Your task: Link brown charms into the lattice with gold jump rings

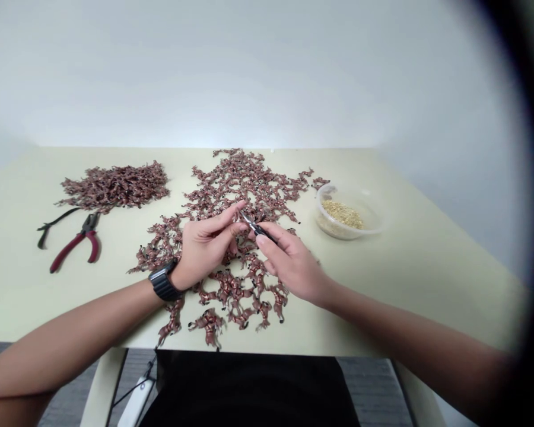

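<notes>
My left hand (209, 237), with a dark watch (164, 281) on its wrist, pinches a small brownish piece (236, 217) between thumb and forefinger. The fingers mostly hide this piece. Coming from the right, my right hand (293, 261) is closed round small pliers (260, 229) with black grips and silver jaws. The jaws point up and left and reach the left fingertips; whether they grip anything is too small to tell. Beneath and around both hands lie many small brown animal-shaped figures (235, 287) with dark tips, spread over the pale table (360, 302).
A denser heap of brown figures (120, 185) lies at the back left. In front of it are red-handled pliers (78, 240) and a thin black tool (48, 227). At right stands a clear plastic bowl (374, 228) holding small gold bits (343, 213). A wall rises behind the table.
</notes>
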